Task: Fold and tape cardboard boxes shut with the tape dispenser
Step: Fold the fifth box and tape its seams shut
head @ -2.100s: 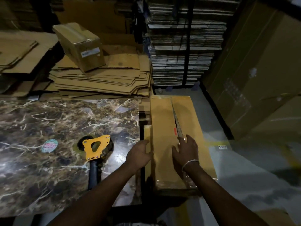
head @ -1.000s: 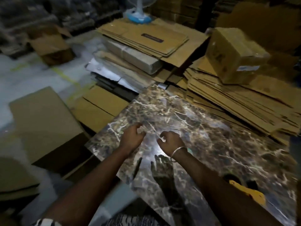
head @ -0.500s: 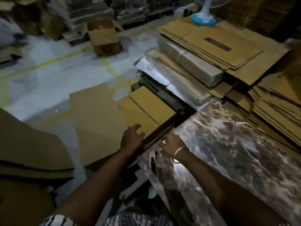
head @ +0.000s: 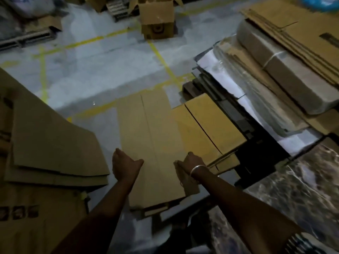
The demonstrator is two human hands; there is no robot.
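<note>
Straight ahead of you the grey floor (head: 102,70) with its yellow lines lies open, wide room to swing out there. The one thing standing in that stretch is the open box (head: 157,19), well off at the far end. On your left, slanted cardboard sheets (head: 51,140) wall off that side. On your right, the taped box (head: 207,129) sits just beside the flat carton (head: 152,143), and behind it the stacked flat cardboard (head: 286,57) rises. The marble table (head: 293,189) closes the near right.
</note>
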